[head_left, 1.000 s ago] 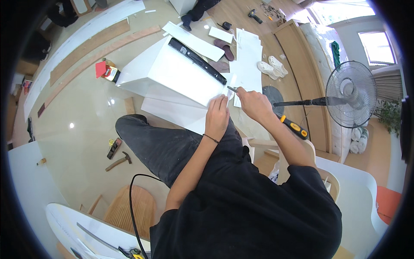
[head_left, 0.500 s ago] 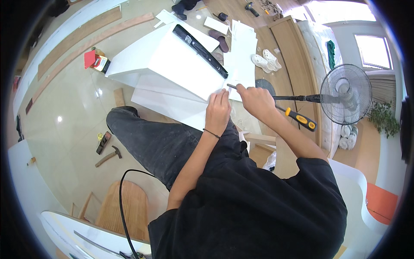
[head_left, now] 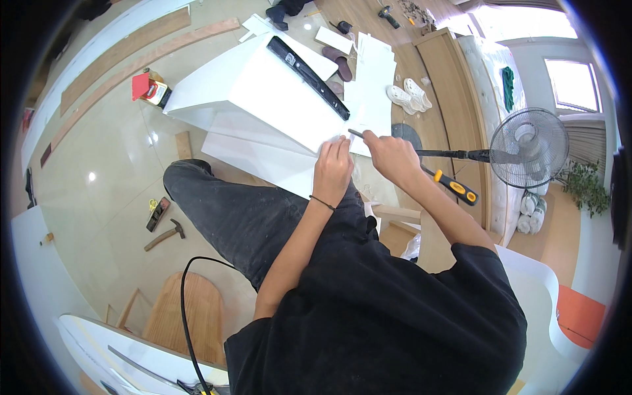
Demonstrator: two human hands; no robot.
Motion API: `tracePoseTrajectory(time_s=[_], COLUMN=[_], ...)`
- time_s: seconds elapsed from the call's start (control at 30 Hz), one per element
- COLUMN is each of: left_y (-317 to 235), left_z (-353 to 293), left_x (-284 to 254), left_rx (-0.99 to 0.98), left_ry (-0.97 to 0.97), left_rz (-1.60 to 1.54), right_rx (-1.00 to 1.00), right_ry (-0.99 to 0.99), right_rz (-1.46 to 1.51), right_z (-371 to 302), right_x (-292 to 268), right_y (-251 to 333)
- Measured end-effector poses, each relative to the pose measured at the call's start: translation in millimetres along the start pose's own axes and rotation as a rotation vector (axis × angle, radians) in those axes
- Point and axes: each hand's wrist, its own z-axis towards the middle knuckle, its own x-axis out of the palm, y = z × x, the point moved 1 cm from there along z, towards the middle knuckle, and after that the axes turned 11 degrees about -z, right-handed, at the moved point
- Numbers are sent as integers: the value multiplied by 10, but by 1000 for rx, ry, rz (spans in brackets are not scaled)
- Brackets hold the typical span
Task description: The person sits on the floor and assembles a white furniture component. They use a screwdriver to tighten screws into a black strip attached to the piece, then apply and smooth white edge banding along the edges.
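My right hand (head_left: 393, 158) is closed round the shaft of a screwdriver (head_left: 459, 189). The black-and-yellow handle sticks out behind the hand, and the shaft's other end points at the near right corner of a white box-like panel piece (head_left: 289, 122). At that same corner my left hand (head_left: 334, 168) has its fingers pressed together; whatever may lie between the fingertips is too small to make out. Along the top of the white piece lies a long black bar (head_left: 308, 78). My leg in dark trousers is beside the piece.
On the floor at left lie a hammer (head_left: 164, 237), a hand plane (head_left: 158, 214) and wooden strips (head_left: 141, 76). A red-topped container (head_left: 151, 89) stands by the piece. Beyond are white boards (head_left: 370, 85), clogs (head_left: 408, 97) and a drill (head_left: 388, 16). A fan (head_left: 528, 148) stands right.
The whole view has shifted slightly. Both hands keep nearly the same place at the corner, and the screwdriver stays in my right hand.
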Motion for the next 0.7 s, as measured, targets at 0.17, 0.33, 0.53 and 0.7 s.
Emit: tracePoseTrajectory(time_s=[0.17,0.33,0.53,0.7], left_y=[-13,-26,-32,-21], left_z=[9,16,6,4], left_x=[-1,-15,-27,-32], left_rx=[19,23,15,3], left_ry=[-12,-8,-4,13], left_rz=[5,-7,11,2], right_rx=[20,14,-17,-32], right_ry=[22,-76,-68,-43], right_rz=[10,4,-6,-35], right_z=[8,-3,8,16], right_x=[104,116,69,120], right_y=[-6,1,19,53])
